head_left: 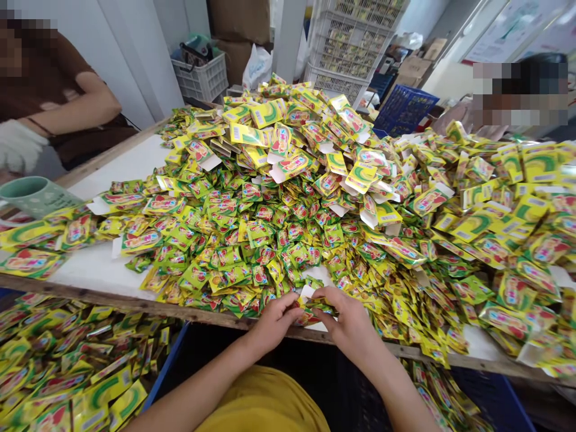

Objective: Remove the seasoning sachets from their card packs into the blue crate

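Note:
At the table's front edge, my left hand and my right hand meet around a small yellow-and-red printed carton. Its white flap sticks up between them. Fingers of both hands are closed on the carton from either side and partly cover it. Just beyond them spreads a heap of small green and yellow sachets. Open cartons with white flaps are piled on top of and behind the sachets.
Cartons fill a blue-rimmed bin below left; another blue crate stands below right. A green mug sits on the table's left. Co-workers are at the far left, one gloved hand showing, and far right. White crates are stacked behind.

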`<state>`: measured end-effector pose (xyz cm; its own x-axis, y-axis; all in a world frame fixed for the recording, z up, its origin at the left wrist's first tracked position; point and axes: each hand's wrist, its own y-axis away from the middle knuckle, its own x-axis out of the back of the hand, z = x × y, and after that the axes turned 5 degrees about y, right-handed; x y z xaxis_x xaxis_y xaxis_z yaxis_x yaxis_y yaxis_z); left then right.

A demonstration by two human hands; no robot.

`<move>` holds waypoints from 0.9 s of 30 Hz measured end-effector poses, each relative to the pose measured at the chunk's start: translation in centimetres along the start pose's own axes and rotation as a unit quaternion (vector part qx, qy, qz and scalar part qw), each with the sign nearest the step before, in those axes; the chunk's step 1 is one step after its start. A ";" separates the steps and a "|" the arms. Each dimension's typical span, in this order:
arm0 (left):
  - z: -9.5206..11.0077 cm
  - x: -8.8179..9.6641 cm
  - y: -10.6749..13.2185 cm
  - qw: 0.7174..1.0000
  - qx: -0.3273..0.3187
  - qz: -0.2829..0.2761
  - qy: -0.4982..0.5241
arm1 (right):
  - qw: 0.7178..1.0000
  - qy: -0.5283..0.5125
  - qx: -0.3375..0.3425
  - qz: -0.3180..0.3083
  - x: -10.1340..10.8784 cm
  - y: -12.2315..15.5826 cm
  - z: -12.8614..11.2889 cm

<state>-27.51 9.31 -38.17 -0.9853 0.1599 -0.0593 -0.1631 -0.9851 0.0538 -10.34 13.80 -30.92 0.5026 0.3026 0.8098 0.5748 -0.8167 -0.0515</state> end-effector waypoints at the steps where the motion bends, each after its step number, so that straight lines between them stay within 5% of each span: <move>1: 0.0 -0.1 0.0 1.000 0.002 0.012 -0.010 | 1.000 -0.009 -0.009 0.003 0.0 0.0 -0.1; 5: -0.1 -0.3 0.1 0.998 0.009 0.054 -0.031 | 0.998 -0.058 -0.005 0.014 -0.1 -0.2 0.0; 8: -0.2 -0.1 0.2 0.999 -0.010 0.033 -0.025 | 0.998 -0.064 -0.003 0.018 -0.1 -0.1 0.1; 12: -0.5 0.1 0.4 1.000 -0.018 0.014 -0.017 | 1.000 0.014 0.006 0.011 0.3 -0.1 -0.8; 18: -0.8 0.4 0.4 1.000 -0.021 -0.006 0.017 | 0.989 0.069 0.086 -0.094 0.8 -0.4 -2.3; 23: -0.3 0.3 0.3 0.998 -0.015 -0.024 0.048 | 0.994 0.097 0.017 -0.037 -0.1 -0.8 -2.5; 27: 0.1 -0.1 0.1 0.999 -0.021 -0.014 0.043 | 0.987 0.119 0.062 -0.087 -0.1 -0.8 -3.3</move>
<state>-27.46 9.22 -38.07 -0.9723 0.1824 -0.1459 -0.1858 -0.9825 0.0097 -12.92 12.81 -29.03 0.2323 0.2963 0.9264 0.7211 -0.6917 0.0404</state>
